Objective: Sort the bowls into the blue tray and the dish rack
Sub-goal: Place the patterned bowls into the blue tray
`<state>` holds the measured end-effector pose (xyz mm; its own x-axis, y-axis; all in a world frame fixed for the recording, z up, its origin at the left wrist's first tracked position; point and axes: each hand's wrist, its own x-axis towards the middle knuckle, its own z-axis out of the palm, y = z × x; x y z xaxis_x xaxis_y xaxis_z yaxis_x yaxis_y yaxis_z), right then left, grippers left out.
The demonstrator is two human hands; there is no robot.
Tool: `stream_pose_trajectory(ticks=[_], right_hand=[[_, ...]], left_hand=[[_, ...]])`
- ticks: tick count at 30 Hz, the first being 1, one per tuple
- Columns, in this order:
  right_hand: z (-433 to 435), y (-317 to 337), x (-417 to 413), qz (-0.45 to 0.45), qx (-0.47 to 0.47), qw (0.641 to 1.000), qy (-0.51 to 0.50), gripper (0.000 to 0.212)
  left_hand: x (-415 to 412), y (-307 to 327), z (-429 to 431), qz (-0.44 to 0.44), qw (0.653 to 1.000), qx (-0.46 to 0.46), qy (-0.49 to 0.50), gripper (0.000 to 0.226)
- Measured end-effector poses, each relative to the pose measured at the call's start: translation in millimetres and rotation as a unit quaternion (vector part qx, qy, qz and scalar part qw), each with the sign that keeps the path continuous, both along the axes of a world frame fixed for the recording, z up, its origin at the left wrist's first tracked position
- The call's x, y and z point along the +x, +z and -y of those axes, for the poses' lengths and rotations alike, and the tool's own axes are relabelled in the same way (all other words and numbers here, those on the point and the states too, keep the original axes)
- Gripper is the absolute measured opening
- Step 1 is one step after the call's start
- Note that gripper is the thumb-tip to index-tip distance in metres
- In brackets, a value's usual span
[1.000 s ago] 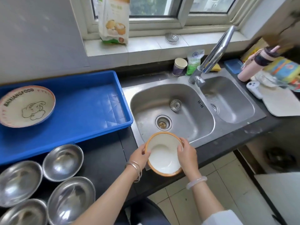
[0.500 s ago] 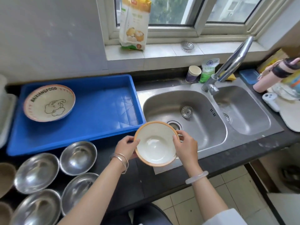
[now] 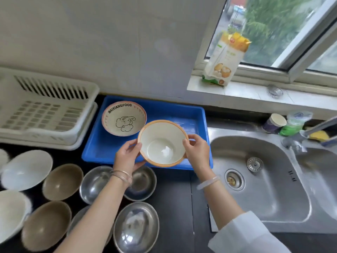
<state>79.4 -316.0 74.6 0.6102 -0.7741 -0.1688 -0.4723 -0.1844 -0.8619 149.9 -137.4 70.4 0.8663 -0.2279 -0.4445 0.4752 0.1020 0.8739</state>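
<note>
Left hand (image 3: 127, 157) and right hand (image 3: 197, 152) each grip opposite sides of the orange-rimmed bowl (image 3: 162, 143), thumbs on the rim, fingers curled under. The bowl is upright, opening up, over the near part of the blue tray (image 3: 197, 115); can't tell if it touches the floor of it. Just beyond the left hand, an elephant-print bowl (image 3: 124, 120) lies in the tray. Further left of the hands is the white dish rack (image 3: 45, 114). Under the left forearm, steel bowls (image 3: 138, 225) sit on the dark worktop (image 3: 173, 207), with brown bowls (image 3: 63, 181) and white bowls (image 3: 27, 169) left of them. Sink (image 3: 264, 179) is right of the right hand.
</note>
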Motion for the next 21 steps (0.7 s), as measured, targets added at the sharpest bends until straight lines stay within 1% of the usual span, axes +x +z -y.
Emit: stream_pose_trajectory(ticks=[3, 5, 7, 10, 15, 21], right_hand=[[-18.9, 1.5, 44.9, 0.011, 0.002, 0.999, 0.045, 0.008], [-27.6, 1.3, 75.0, 0.013, 0.009, 0.998, 0.060, 0.011], [-32.3, 0.8, 104.7, 0.009, 0.007, 0.997, 0.070, 0.013], [-36.2, -1.7, 143.6, -0.007, -0.001, 0.997, 0.080, 0.016], [-39.8, -17.2, 188.6, -0.047, -0.023, 0.994, 0.099, 0.022], [-43.3, -36.9, 208.9, -0.087, -0.043, 0.986, 0.133, 0.023]], left_hand=[[32.7, -4.4, -14.9, 0.020, 0.998, 0.011, 0.057, 0.016], [59.2, -9.3, -20.1, 0.030, 0.996, 0.022, 0.079, 0.014], [86.8, -14.5, -22.7, 0.036, 0.995, 0.030, 0.093, 0.021], [124.3, -22.9, -25.5, 0.048, 0.992, 0.075, 0.087, 0.033], [167.2, -39.1, -24.7, 0.048, 0.986, 0.133, 0.085, 0.034], [190.1, -52.6, -24.0, 0.042, 0.978, 0.192, 0.072, 0.034]])
